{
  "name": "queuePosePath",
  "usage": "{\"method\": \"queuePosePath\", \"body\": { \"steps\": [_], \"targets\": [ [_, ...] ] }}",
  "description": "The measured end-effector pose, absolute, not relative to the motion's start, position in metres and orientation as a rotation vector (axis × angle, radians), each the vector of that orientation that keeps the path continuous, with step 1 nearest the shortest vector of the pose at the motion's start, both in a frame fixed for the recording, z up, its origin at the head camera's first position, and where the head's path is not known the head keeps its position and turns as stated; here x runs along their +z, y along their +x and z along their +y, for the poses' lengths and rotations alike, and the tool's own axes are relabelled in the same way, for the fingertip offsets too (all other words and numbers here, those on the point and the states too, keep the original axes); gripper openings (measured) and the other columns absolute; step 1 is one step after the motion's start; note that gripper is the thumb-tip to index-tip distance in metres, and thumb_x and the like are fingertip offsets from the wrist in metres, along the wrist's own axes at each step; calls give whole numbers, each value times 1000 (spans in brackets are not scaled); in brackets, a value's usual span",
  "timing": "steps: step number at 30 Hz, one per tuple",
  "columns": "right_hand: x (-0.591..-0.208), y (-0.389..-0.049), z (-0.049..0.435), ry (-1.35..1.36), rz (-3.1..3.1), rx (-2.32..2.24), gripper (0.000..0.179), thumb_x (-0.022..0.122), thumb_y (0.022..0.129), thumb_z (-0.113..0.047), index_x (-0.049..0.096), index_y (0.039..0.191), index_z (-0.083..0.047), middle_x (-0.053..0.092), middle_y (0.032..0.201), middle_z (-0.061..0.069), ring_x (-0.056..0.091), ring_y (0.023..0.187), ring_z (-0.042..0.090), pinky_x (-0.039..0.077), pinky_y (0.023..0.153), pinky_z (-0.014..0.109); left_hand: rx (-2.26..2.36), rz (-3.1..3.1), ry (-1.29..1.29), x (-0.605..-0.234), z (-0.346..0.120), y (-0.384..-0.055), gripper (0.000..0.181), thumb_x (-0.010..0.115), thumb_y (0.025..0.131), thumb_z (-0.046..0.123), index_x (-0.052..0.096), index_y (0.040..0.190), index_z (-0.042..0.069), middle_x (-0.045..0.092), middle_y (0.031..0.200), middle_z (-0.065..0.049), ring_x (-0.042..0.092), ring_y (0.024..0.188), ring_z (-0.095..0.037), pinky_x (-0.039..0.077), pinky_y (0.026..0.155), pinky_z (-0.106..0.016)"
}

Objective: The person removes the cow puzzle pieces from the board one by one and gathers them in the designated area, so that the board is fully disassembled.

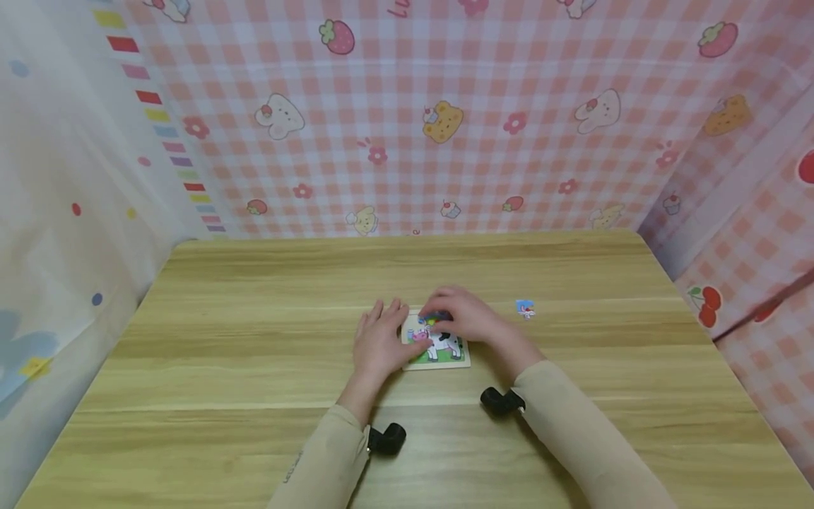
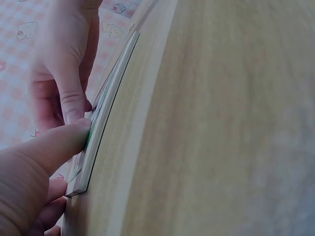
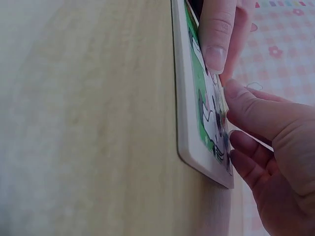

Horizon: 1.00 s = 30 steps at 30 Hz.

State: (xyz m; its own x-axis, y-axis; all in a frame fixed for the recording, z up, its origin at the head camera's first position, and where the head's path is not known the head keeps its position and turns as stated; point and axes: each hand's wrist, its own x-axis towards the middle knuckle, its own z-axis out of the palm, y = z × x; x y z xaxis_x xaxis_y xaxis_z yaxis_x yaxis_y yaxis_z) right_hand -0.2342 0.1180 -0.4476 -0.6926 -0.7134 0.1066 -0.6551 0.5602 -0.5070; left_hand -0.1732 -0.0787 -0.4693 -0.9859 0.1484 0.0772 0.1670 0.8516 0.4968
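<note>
A small wooden jigsaw puzzle (image 1: 445, 353) with a cow picture and pale frame lies flat on the table. My left hand (image 1: 380, 345) stretches along its left side, fingers extended at the edge and thumb (image 3: 215, 56) pressing on the picture. My right hand (image 1: 467, 314) arches over the upper right part, thumb (image 3: 241, 96) and bent fingers pinching a puzzle piece (image 1: 434, 319) with rainbow colours, right at the board's surface. Much of that piece is hidden by the fingers. Another loose puzzle piece (image 1: 525, 309), blue with a small figure, lies right of the right hand.
The wood-grain table (image 1: 254, 318) spreads around the puzzle on every side. A pink checked cloth (image 1: 407, 127) hangs behind it, with more cloth at left and right. Black wrist cameras (image 1: 388, 440) sit at both sleeve cuffs.
</note>
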Motion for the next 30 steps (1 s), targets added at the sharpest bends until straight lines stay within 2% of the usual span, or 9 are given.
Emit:
{"method": "queuePosePath", "body": {
  "steps": [18, 30],
  "targets": [
    [-453, -239, 116, -1218, 2647, -784, 20, 77, 87, -14, 72, 106, -14, 61, 118, 6, 54, 113, 26, 41, 104, 45, -835, -2979, -263, -469, -79, -172, 79, 75, 80, 56, 56, 141, 8, 42, 153, -10, 24, 146, -36, 12, 120, -52],
    [-453, -242, 109, -1195, 2669, -761, 14, 77, 86, -15, 70, 99, -17, 60, 113, 1, 54, 109, 23, 43, 100, 42, -827, -2983, -256, -468, -79, -172, 78, 74, 81, 56, 57, 140, 9, 42, 152, -10, 24, 146, -36, 11, 120, -51]
  ]
}}
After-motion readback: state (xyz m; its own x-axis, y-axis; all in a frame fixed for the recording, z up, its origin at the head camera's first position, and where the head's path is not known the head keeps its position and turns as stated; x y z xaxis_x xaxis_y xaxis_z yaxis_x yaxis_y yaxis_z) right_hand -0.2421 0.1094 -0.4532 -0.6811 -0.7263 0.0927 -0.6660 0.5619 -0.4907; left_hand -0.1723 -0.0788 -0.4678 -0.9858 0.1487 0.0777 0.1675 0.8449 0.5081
